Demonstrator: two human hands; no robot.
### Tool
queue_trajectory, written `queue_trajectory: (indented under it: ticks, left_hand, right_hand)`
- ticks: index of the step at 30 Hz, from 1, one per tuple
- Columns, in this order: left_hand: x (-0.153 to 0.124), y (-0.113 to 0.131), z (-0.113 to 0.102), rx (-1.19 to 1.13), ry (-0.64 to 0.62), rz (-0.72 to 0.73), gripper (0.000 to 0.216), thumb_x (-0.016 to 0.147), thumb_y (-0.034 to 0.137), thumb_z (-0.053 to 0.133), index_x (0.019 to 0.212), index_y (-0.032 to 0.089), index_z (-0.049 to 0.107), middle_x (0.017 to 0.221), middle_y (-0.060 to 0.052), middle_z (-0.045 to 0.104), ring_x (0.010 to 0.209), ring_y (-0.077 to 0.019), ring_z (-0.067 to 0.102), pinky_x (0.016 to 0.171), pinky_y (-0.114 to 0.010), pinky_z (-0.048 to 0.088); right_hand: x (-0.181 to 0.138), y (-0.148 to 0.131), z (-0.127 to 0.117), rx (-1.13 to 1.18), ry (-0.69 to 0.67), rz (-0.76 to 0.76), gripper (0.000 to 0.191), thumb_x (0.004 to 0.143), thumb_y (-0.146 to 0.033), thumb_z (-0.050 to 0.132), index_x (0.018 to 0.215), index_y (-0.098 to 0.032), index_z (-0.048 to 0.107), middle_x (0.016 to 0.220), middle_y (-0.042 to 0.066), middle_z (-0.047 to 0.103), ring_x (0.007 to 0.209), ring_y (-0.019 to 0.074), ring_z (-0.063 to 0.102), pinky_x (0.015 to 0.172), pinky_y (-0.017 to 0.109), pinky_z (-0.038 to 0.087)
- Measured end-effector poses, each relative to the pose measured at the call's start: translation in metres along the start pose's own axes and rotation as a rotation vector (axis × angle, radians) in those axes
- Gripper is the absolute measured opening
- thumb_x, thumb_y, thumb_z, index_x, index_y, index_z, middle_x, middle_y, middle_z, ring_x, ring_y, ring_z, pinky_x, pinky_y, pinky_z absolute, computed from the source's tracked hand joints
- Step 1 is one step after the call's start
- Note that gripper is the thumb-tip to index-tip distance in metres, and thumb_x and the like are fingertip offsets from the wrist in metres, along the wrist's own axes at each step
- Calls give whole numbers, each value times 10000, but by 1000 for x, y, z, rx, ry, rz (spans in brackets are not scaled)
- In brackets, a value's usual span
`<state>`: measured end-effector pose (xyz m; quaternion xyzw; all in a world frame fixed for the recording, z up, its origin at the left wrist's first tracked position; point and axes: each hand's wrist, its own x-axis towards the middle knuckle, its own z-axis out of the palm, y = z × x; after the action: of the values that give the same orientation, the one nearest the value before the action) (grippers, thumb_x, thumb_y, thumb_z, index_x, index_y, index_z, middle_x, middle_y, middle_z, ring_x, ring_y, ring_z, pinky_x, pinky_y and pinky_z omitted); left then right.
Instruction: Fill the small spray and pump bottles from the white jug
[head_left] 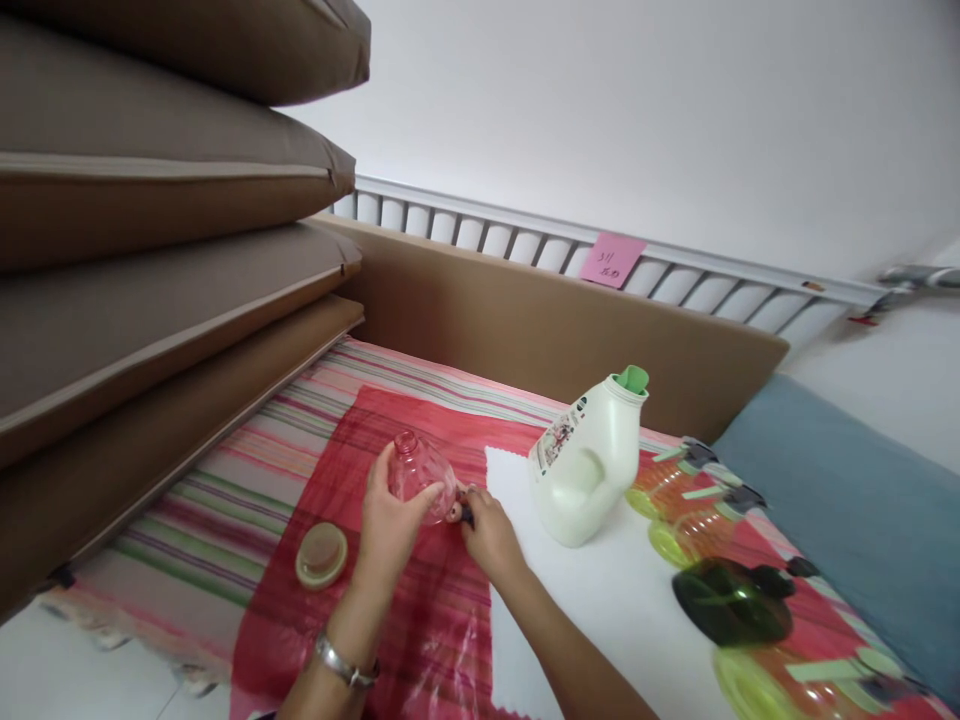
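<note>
My left hand [397,505] is wrapped around a clear bottle [427,480] that looks pinkish over the red sheet; its open neck tilts up and away from me. Close to the bottle's lower right side, my right hand [489,535] is closed on a small dark object [466,512], mostly hidden by the fingers, so its kind is unclear. To the left of my left hand lies a round pale lid [322,555]. A large pale-green jug [585,465] with a handle and a green piece in its mouth stands to the right of my hands.
Several pump bottles, including a dark green one [731,600], line the right edge on white paper [600,610] and red plastic sheeting [405,620]. Stacked brown cushions [172,190] rise at the left. Behind are a brown board [480,290], a radiator and a pink note [613,260].
</note>
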<state>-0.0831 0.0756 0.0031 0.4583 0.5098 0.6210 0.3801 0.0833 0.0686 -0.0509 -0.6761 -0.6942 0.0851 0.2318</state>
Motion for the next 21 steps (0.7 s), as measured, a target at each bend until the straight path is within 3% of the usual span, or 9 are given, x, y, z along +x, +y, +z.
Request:
queue_trajectory:
  ticks: [6, 10, 14, 18, 21]
  left_hand:
    - [-7, 8, 5, -45, -20, -15, 731, 538, 265, 776, 1201, 173, 483, 1168, -109, 587, 1133, -281, 519, 991, -425, 376]
    - [-15, 12, 11, -50, -80, 1, 741, 554, 282, 767, 1219, 161, 464, 1166, -111, 581, 1125, -278, 522, 980, -420, 387]
    - [-29, 14, 22, -43, -171, 36, 727, 535, 251, 771, 1199, 180, 484, 1193, -91, 558, 1139, -268, 504, 998, -410, 369]
    - [-54, 6, 39, -17, -388, 103, 715, 536, 213, 757, 1198, 186, 488, 1213, -88, 540, 1156, -260, 482, 1013, -407, 351]
    - [-77, -4, 55, -5, -520, 148, 722, 522, 172, 745, 1196, 195, 489, 1198, -87, 548, 1135, -264, 493, 996, -419, 367]
  right_hand:
    - [-14, 9, -28, 4, 133, 138, 239, 704, -172, 491, 926, -201, 576, 1209, 118, 525, 1199, 240, 440, 962, 366, 382]
    - [-42, 24, -58, -12, 207, 200, 219, 718, -217, 478, 920, -198, 560, 1179, 130, 551, 1253, 259, 387, 966, 399, 393]
    - [-92, 46, -96, -33, 258, 253, 223, 708, -297, 504, 899, -206, 574, 1099, 127, 608, 1114, 279, 533, 913, 439, 443]
    - [-145, 66, -146, -30, 311, 346, 236, 677, -444, 567, 800, -250, 618, 1094, 111, 644, 895, 273, 647, 696, 394, 549]
    - [-171, 67, -184, -112, 290, 321, 238, 679, -487, 576, 761, -270, 630, 1139, 97, 635, 934, 273, 638, 645, 360, 560]
